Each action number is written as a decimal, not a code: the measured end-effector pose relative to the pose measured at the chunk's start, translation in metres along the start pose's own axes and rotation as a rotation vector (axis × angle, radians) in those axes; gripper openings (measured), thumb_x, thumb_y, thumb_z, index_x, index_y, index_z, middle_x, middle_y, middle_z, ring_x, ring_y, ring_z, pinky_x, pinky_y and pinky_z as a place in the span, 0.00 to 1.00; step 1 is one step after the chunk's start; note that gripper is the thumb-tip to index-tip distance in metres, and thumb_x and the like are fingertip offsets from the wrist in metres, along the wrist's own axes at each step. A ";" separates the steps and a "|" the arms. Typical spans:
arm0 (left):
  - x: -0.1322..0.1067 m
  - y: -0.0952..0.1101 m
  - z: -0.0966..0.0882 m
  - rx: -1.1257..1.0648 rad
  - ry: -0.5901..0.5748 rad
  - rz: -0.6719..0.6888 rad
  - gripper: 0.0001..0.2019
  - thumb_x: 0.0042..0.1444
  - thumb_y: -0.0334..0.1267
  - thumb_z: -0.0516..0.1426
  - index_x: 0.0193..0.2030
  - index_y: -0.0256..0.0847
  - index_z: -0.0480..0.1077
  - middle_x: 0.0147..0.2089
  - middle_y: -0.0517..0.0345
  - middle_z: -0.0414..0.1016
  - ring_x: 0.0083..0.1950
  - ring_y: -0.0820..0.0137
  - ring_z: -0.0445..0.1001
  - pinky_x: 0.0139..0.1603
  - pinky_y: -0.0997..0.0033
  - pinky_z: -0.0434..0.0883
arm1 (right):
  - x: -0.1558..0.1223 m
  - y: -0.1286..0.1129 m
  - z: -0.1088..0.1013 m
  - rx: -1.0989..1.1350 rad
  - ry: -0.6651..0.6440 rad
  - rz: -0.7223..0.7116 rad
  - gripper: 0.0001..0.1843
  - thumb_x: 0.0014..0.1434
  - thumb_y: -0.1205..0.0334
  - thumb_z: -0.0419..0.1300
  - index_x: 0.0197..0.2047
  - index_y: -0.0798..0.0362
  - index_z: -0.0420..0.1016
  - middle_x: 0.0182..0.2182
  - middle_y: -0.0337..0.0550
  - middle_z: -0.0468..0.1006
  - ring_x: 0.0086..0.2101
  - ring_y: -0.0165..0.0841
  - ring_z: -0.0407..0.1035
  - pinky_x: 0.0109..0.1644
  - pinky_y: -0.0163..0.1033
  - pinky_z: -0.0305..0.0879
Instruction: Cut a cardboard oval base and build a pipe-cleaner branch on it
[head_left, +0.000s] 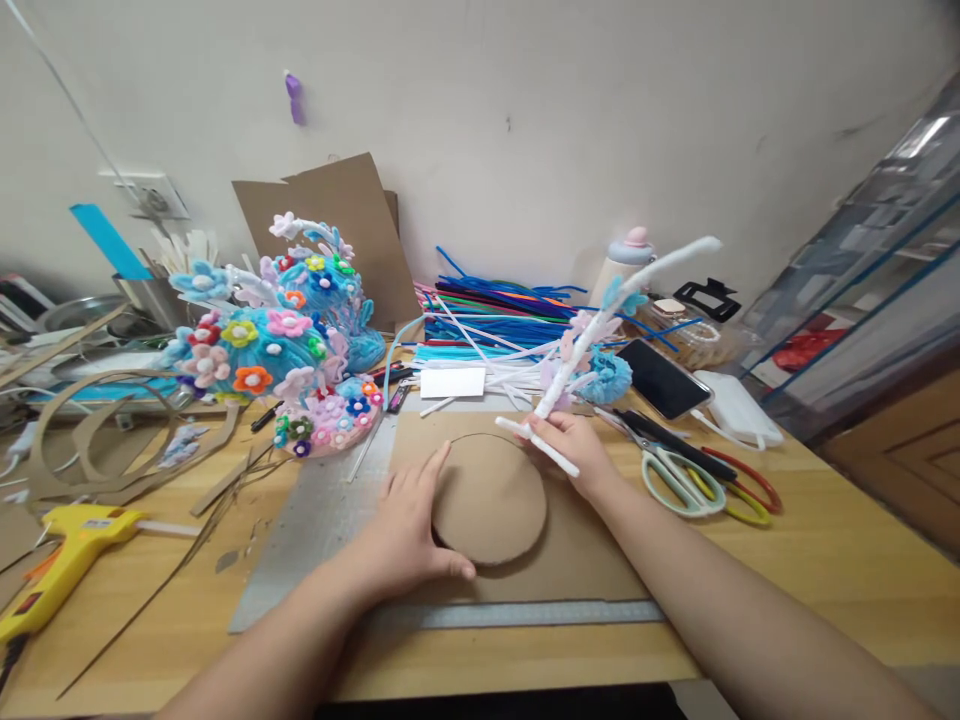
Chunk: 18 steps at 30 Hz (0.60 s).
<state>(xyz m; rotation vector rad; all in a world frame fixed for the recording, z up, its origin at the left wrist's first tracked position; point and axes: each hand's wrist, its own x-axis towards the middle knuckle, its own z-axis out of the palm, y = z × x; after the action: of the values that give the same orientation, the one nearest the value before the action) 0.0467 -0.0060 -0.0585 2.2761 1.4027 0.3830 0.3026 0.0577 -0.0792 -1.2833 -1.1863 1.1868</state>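
Note:
My right hand (571, 440) is closed around the lower part of a white pipe-cleaner stem (581, 345). The stem tilts up to the right, and short white legs spread at its foot. Pink and light-blue fuzzy shapes show along it; whether they are fixed to it I cannot tell. A round cardboard disc (491, 500) lies on a larger cardboard sheet (592, 560). Along the disc's left edge rests my left hand (409, 510), fingers stretched out and thumb apart at the near edge.
Pipe-cleaner flower decorations (255, 350) stand at the left back, a yellow glue gun (75, 545) nearer. Bundled pipe cleaners (495, 320) lie by the wall. On the right are scissors (682, 480), a phone (664, 378) and a bottle (626, 262). A ruler (540, 613) borders the sheet.

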 end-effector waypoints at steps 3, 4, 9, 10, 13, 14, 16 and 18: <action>0.001 0.003 0.007 0.000 0.046 0.013 0.63 0.31 0.61 0.66 0.70 0.49 0.34 0.68 0.43 0.52 0.66 0.47 0.54 0.62 0.44 0.51 | -0.007 0.001 0.007 -0.185 -0.047 -0.048 0.20 0.49 0.46 0.63 0.29 0.57 0.79 0.20 0.40 0.76 0.24 0.35 0.70 0.26 0.36 0.62; 0.002 0.003 0.009 -0.007 0.064 0.012 0.64 0.31 0.60 0.66 0.70 0.48 0.34 0.68 0.43 0.52 0.65 0.48 0.55 0.62 0.46 0.52 | -0.009 0.000 0.010 -0.238 -0.063 -0.065 0.19 0.49 0.47 0.63 0.29 0.57 0.79 0.21 0.41 0.77 0.24 0.35 0.70 0.26 0.36 0.61; 0.007 0.005 0.014 -0.016 0.088 -0.003 0.65 0.29 0.60 0.67 0.70 0.46 0.34 0.68 0.43 0.52 0.65 0.49 0.55 0.63 0.48 0.51 | -0.012 -0.005 0.023 -0.435 -0.090 -0.200 0.12 0.52 0.54 0.61 0.33 0.53 0.81 0.34 0.45 0.81 0.37 0.42 0.72 0.42 0.42 0.65; 0.007 0.005 0.014 -0.012 0.086 -0.004 0.65 0.29 0.60 0.67 0.69 0.45 0.34 0.68 0.43 0.52 0.66 0.50 0.55 0.63 0.48 0.51 | -0.010 -0.006 0.024 -0.465 -0.093 -0.227 0.11 0.52 0.55 0.61 0.34 0.52 0.81 0.35 0.45 0.81 0.39 0.42 0.72 0.44 0.44 0.64; 0.007 0.005 0.014 -0.004 0.073 -0.006 0.64 0.30 0.61 0.66 0.69 0.45 0.34 0.69 0.43 0.50 0.66 0.51 0.54 0.63 0.49 0.52 | -0.003 -0.006 0.025 -0.531 -0.122 -0.291 0.08 0.53 0.57 0.62 0.32 0.49 0.82 0.34 0.45 0.81 0.39 0.42 0.72 0.46 0.45 0.63; 0.007 0.005 0.014 0.000 0.069 -0.005 0.64 0.31 0.61 0.66 0.70 0.45 0.34 0.69 0.43 0.50 0.67 0.51 0.53 0.64 0.49 0.52 | -0.001 -0.005 0.025 -0.547 -0.132 -0.315 0.07 0.53 0.58 0.62 0.32 0.49 0.82 0.34 0.44 0.81 0.39 0.42 0.72 0.47 0.45 0.63; 0.006 0.005 0.014 0.012 0.061 -0.008 0.64 0.32 0.61 0.66 0.70 0.44 0.33 0.69 0.43 0.50 0.67 0.50 0.53 0.64 0.48 0.52 | 0.003 -0.003 0.025 -0.575 -0.147 -0.360 0.05 0.52 0.60 0.63 0.31 0.48 0.81 0.35 0.43 0.81 0.40 0.41 0.71 0.49 0.46 0.62; 0.005 0.004 0.014 0.032 0.039 -0.012 0.62 0.34 0.61 0.65 0.70 0.43 0.34 0.70 0.42 0.49 0.67 0.50 0.52 0.64 0.48 0.52 | 0.005 -0.001 0.025 -0.598 -0.158 -0.392 0.04 0.52 0.61 0.64 0.30 0.47 0.81 0.35 0.43 0.81 0.42 0.41 0.71 0.49 0.46 0.62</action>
<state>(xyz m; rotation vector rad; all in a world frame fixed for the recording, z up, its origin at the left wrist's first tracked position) 0.0585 -0.0061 -0.0686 2.2963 1.4512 0.4064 0.2781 0.0635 -0.0797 -1.3039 -1.9037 0.6707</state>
